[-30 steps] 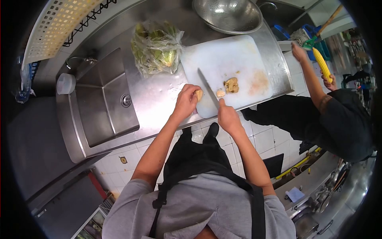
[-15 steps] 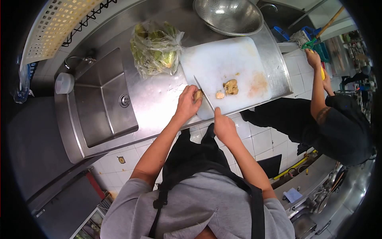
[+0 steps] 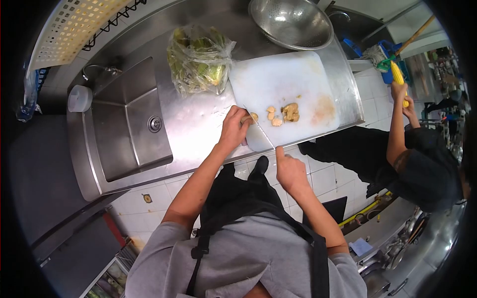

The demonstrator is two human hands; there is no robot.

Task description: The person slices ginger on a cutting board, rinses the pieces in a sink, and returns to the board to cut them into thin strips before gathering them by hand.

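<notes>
The small tan piece [image 3: 255,116] is at the near left part of the white board [image 3: 278,69], with the thin knife [image 3: 265,135] lying across it; a few little pale bits [image 3: 277,121] sit apart from it, and they look cut already; the piece under the blade looks partly cut, but I cannot tell if the blade is all the way through; the knobby brown lump [image 3: 290,112] lies just beside the pale bits and looks as if it has not been cut up small; the left hand [image 3: 233,126] pinches the tan piece, so the piece is right at its fingertips; the right hand [image 3: 292,171] is closed around the knife's handle, near the board's front edge, and the piece is past it, up and to the left; the board is on the shiny counter [image 3: 194,116]; a clear bag of green vegetables [image 3: 201,59] is near its far left corner; a big metal bowl with holes [image 3: 293,25] is behind the board; off to the right, another person [image 3: 422,174] holds a yellow corn cob [image 3: 397,73]
</notes>
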